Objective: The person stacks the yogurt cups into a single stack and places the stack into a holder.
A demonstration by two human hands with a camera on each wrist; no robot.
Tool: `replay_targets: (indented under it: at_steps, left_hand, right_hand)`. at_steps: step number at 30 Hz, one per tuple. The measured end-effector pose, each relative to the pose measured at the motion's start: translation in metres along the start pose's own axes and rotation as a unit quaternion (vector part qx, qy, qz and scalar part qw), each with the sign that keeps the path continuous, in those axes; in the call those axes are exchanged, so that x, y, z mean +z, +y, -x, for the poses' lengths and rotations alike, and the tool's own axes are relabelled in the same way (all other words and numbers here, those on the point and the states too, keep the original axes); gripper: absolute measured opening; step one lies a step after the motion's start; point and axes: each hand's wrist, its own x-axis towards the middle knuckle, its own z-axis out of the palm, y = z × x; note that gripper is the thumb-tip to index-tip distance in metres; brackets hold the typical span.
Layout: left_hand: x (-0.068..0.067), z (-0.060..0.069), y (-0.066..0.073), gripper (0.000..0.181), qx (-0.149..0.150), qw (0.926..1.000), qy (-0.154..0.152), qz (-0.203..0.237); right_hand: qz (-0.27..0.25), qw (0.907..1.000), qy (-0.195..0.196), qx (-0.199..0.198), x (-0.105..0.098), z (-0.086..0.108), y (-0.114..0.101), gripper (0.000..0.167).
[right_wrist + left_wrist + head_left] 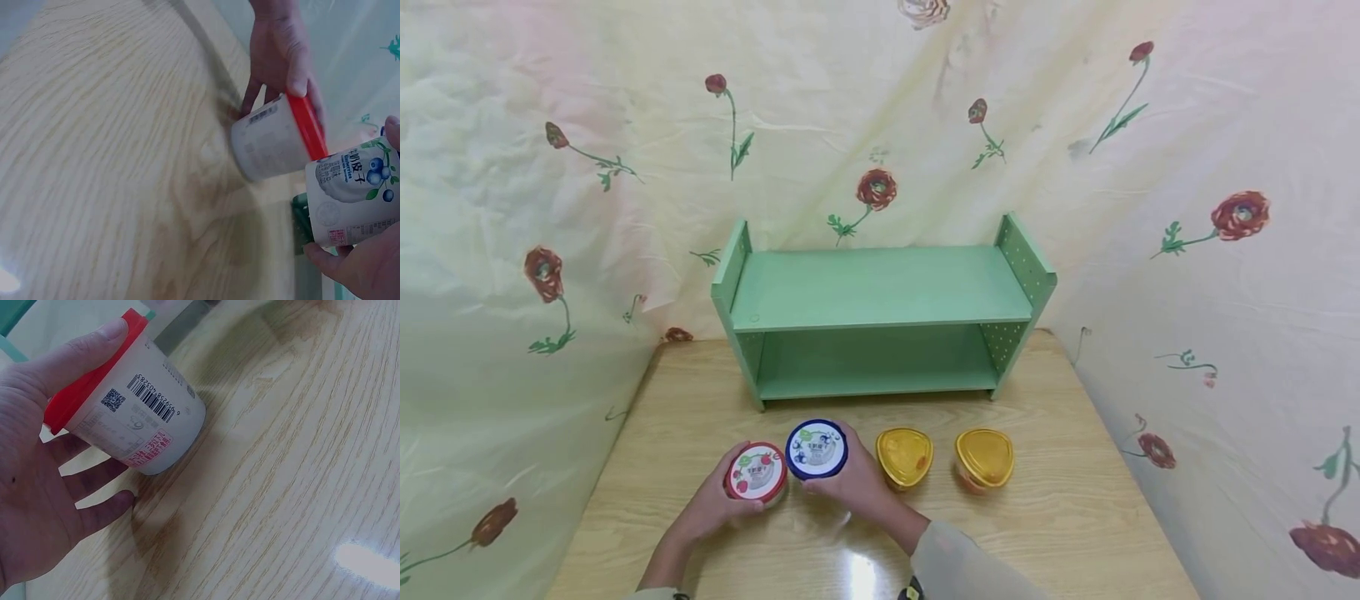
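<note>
My left hand [709,503] grips a white yogurt tub with a red lid [756,472] showing strawberries. In the left wrist view, the thumb lies on the red rim and the fingers go behind the tub [147,406], whose side carries a barcode. My right hand [861,482] holds a matching yogurt tub with a blue-rimmed lid [817,449], just right of the red one. Blueberries are printed on this tub's side [353,187] in the right wrist view. From the head view I cannot tell whether the tubs touch the table.
Two small containers with yellow lids, one nearer [905,457] and one farther right [985,458], stand right of my right hand. Behind everything is a green two-tier shelf [880,287] on the wooden table [1060,517]. Flower-patterned cloth [805,100] surrounds the table.
</note>
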Motion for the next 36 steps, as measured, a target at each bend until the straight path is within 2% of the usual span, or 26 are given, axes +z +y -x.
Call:
replay_targets:
  at_steps: [5,13,20,27,36]
  left_hand:
    - [0.0,-0.001,-0.001,0.118,-0.003,1.0,0.0,0.0]
    - [0.0,-0.002,0.002,0.118,-0.011,0.9999,-0.005,-0.001]
    - [-0.001,-0.001,0.002,0.114,-0.006,0.9999,-0.009,0.003]
    - [-0.001,0.002,0.003,0.116,-0.018,0.9997,-0.013,0.0]
    - [-0.002,-0.001,0.001,0.113,-0.008,0.9998,-0.014,0.01]
  right_hand:
    - [-0.019,0.9997,0.008,-0.013,0.003,-0.003,-0.008,0.11]
    - [-0.056,0.9975,-0.001,-0.042,0.004,-0.006,-0.017,0.107]
    - [-0.06,0.997,-0.006,-0.049,0.007,-0.006,-0.025,0.104]
    - [-0.071,0.9946,-0.015,-0.074,0.012,-0.009,-0.033,0.102]
    - [-0.057,0.9937,-0.014,-0.096,0.024,-0.015,-0.045,0.101]
